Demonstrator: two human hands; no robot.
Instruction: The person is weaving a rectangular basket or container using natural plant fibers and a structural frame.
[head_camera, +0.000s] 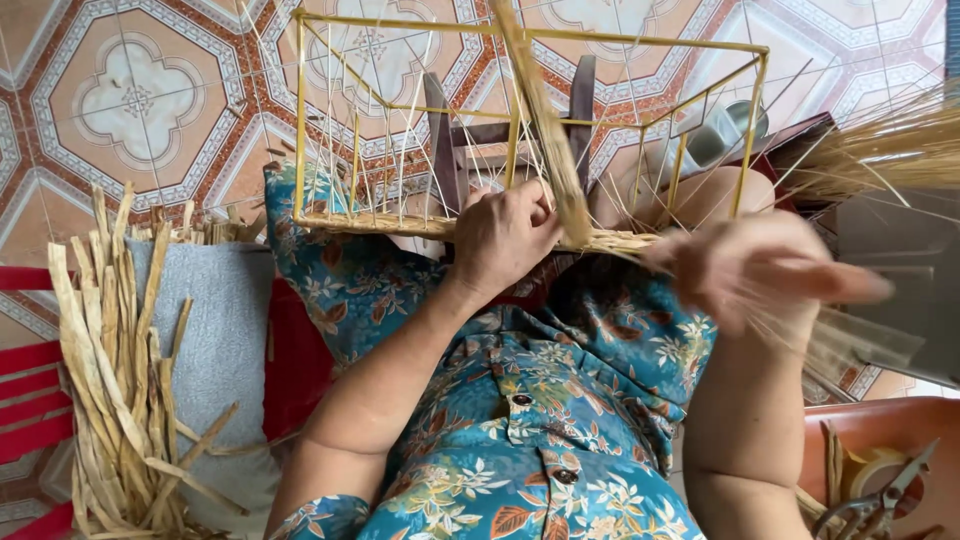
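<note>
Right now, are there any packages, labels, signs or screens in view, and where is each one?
None show: only the yellow frame with woven straw, which the left hand grips while the right hand pulls strands; dried straw strips on the left; scissors bottom right.

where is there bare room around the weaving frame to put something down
Bare patterned tile floor lies open left of the yellow frame, above the pile of dried strips. The grey cushion shows a bare patch between the strips and the floral lap. It is crowded at the frame's woven edge, where the left hand grips and the blurred right hand pulls fibres, and by the scissors.
</note>
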